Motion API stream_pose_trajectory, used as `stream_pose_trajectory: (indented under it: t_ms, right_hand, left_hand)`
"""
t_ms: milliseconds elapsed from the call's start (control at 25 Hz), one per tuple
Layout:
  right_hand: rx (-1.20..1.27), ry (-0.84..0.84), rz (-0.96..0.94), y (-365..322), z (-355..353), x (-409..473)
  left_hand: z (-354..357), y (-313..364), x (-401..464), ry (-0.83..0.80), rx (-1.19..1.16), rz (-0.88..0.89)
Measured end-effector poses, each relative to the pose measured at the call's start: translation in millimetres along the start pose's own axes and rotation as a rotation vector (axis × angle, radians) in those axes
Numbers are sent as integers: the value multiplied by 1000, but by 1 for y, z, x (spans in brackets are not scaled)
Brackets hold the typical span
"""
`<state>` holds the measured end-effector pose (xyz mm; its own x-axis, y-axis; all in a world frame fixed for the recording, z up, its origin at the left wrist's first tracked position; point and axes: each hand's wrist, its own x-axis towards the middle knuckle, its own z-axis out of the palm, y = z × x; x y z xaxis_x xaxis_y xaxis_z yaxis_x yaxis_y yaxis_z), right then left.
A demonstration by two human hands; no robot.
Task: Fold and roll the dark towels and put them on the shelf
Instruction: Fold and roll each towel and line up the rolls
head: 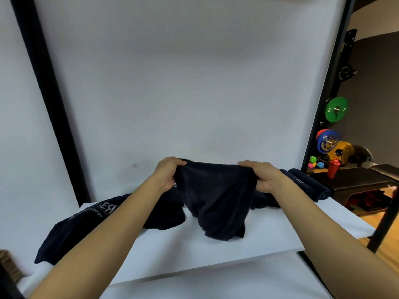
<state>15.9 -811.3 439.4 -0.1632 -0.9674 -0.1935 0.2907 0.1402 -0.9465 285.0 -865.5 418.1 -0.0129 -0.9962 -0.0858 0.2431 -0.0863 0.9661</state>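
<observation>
From the head view, I hold a dark towel [213,195] up by its top edge — my left hand [167,174] pinches the left corner, my right hand [262,176] is clamped on the right corner, each grip closed on cloth. The towel sags between them, its lower end touching the white table [216,255]. Left of it lies a heap of dark towels [103,219]; far right — rolled towels [306,182].

To your right you see a green weight plate [336,109], a red bottle [332,168] on a black bench [354,180], and a white backdrop [183,83]
</observation>
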Motion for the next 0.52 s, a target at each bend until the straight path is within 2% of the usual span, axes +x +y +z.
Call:
stream_pose_trajectory:
  t_ms: [80,160,240,320,400,440,520]
  right_hand:
    - [124,-90,6,5,-10,5]
    - [-32,-207,154,20,-10,0]
    - [-206,-187,246,34,-9,-3]
    - [-143,-68,135,33,-13,4]
    - [67,1,-9,21,-21,18]
    - [87,-30,13,16,-21,20]
    - [-139,-126,209,17,-18,14]
  left_hand:
    - [-8,-16,3,-21,-62,-65]
    - [-17,-33,-1,-69,-66,-228]
    - [-26,-51,-6,-85,96,-361]
    - [-31,-58,-3,-34,115,-345]
    - [-32,-47,5,40,-22,-220]
    - [-31,-40,9,56,-87,-183]
    - [-33,-29,8,6,-46,-262]
